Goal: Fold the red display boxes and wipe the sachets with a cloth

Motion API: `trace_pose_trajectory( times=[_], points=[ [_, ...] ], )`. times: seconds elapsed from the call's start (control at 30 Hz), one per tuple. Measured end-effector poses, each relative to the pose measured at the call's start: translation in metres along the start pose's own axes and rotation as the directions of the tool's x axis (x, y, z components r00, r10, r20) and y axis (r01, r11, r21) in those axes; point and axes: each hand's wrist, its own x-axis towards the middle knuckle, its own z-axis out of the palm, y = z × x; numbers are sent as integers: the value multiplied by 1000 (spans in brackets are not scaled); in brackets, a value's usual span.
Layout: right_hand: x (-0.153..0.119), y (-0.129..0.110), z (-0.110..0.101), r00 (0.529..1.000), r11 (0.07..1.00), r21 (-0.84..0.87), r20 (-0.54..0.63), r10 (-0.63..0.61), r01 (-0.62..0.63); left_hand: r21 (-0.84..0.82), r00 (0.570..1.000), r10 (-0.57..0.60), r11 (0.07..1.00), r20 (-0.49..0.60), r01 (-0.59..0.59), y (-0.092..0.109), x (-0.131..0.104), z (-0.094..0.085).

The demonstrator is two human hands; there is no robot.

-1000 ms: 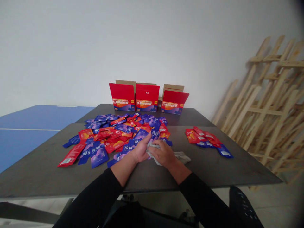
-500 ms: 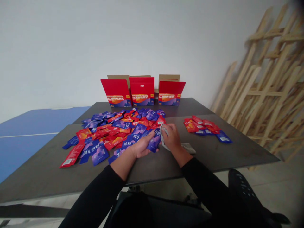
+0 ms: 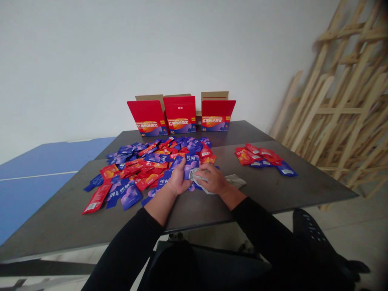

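Note:
My left hand holds a blue pouch upright at the near right edge of a big heap of red and blue pouches on the dark table. My right hand grips a grey cloth and presses it against the pouch's lower part. The cloth's free end trails on the table to the right. Both hands touch each other over the table's middle.
Three open red cartons stand in a row at the table's far edge. A small pile of red and blue pouches lies at the right. A blue table is at the left, wooden frames lean at the right.
The left hand tilted the blue pouch flat, then raised it upright again. The right hand with the cloth lifted off it and came back onto it. The view shifted slightly.

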Motion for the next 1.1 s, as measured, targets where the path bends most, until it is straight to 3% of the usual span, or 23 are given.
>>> trace_pose_trajectory(
  times=[0.07,0.17,0.33,0.43,0.57,0.67,0.83,0.97,1.1],
  points=[
    [0,-2,2,997,999,-3,57,-51,51,-9,1000,6,1000,10,-6,-1,-1,0],
    [0,1,4,999,998,-58,34,3,-1,19,999,-21,1000,33,21,-3,-2,1],
    [0,14,4,977,973,-147,-146,156,-177,94,994,-81,993,67,74,-6,-5,2],
    [1,21,1,934,945,-158,-267,237,-286,167,989,-138,978,53,127,-6,-7,2],
    [4,24,-3,868,923,-107,-395,302,-370,152,993,-115,982,36,109,-3,-7,2],
    [6,21,-4,862,939,-82,-428,269,-334,105,999,-38,994,1,38,-2,-4,1],
    [6,11,-4,888,976,-56,-428,167,-211,159,968,246,959,-49,-235,-6,3,1],
    [6,6,-6,905,991,-59,-419,81,-116,247,944,318,925,-86,-289,-6,5,0],
    [4,1,-6,941,998,-39,-338,30,-46,214,915,361,922,-181,-322,-3,4,0]
  ],
)
